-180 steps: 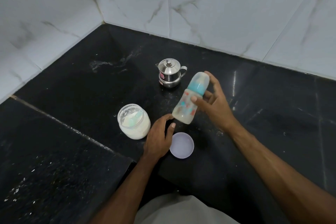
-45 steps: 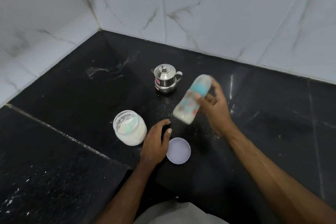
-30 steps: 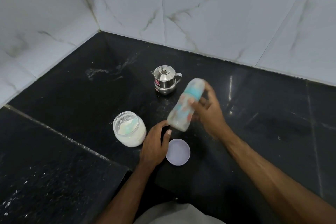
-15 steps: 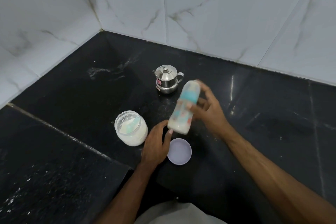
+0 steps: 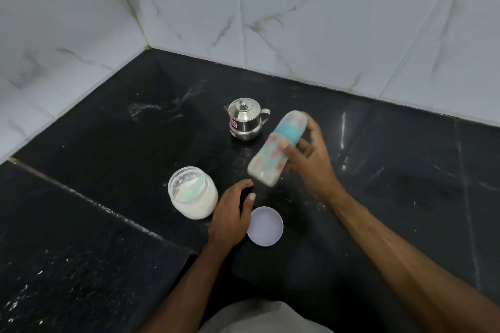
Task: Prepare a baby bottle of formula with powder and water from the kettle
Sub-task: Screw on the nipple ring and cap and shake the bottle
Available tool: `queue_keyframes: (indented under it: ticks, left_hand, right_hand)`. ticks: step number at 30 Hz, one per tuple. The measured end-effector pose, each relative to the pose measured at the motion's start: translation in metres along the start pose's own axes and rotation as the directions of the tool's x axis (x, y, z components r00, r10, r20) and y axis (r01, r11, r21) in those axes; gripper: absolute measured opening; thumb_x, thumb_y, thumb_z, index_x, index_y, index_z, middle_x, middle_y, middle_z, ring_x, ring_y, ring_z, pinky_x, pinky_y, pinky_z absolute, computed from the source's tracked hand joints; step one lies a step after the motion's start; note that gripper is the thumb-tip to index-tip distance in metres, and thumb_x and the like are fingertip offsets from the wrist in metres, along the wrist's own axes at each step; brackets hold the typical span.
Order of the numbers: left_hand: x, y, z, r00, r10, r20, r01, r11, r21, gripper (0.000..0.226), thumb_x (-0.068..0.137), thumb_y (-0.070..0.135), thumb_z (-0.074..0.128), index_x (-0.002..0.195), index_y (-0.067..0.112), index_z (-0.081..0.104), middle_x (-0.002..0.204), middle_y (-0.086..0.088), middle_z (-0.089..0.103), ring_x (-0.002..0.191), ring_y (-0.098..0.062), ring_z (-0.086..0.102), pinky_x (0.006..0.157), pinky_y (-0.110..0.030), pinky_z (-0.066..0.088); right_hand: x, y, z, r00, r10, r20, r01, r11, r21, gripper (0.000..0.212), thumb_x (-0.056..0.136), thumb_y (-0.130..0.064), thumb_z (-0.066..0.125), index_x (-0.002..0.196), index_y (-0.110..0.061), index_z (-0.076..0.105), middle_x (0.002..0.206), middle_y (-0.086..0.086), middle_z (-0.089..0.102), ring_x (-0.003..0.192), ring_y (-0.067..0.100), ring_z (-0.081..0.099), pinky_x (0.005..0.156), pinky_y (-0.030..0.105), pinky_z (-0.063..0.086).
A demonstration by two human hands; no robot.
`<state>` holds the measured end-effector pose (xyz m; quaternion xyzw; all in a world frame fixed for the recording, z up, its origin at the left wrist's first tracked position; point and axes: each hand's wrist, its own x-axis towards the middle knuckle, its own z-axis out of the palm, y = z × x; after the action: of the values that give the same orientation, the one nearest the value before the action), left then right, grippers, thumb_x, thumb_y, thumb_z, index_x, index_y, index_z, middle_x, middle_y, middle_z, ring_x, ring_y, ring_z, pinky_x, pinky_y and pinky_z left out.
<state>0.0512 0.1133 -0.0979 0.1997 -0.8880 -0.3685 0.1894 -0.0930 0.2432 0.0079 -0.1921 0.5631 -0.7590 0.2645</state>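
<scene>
Right hand [image 5: 311, 159] is gripping the tilted, blurred plastic baby bottle [image 5: 273, 154] mid-frame, fingers curled round it; left hand [image 5: 230, 213] is resting on the black counter [image 5: 108, 143], fingers relaxed.

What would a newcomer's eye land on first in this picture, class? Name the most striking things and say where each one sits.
First, the tilted baby bottle, blurred, gripped by the right hand above the black counter. Behind it stands a small steel kettle. Nearer, the open powder jar sits left of the resting left hand, with a pale lid beside it.
</scene>
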Motion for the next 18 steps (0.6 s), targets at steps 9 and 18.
queue_keyframes:
  ticks: [9,18]
  left_hand:
    - [-0.002,-0.002,0.007,1.0,-0.013,-0.006,0.013,1.0,0.019,0.03,0.097,0.024,0.053,0.125,0.016,0.055,0.116,0.01,0.058,0.107,-0.004,0.052,0.09,-0.018,0.039]
    - [-0.017,-0.002,-0.019,0.998,-0.069,0.008,0.068,0.996,0.055,0.029,0.097,0.023,0.052,0.125,0.016,0.057,0.121,0.011,0.058,0.11,0.0,0.05,0.094,-0.016,0.037]
  right_hand:
    - [-0.001,0.004,0.006,0.999,0.042,0.007,-0.042,0.998,0.038,0.071,0.081,-0.015,0.068,0.142,-0.025,0.032,0.126,0.012,0.058,0.106,0.025,0.068,0.071,0.038,0.059]
    - [0.005,-0.006,0.002,1.0,0.011,0.01,-0.012,1.0,0.022,0.068,0.082,-0.015,0.068,0.14,-0.025,0.035,0.124,0.015,0.061,0.105,0.027,0.068,0.071,0.037,0.058]
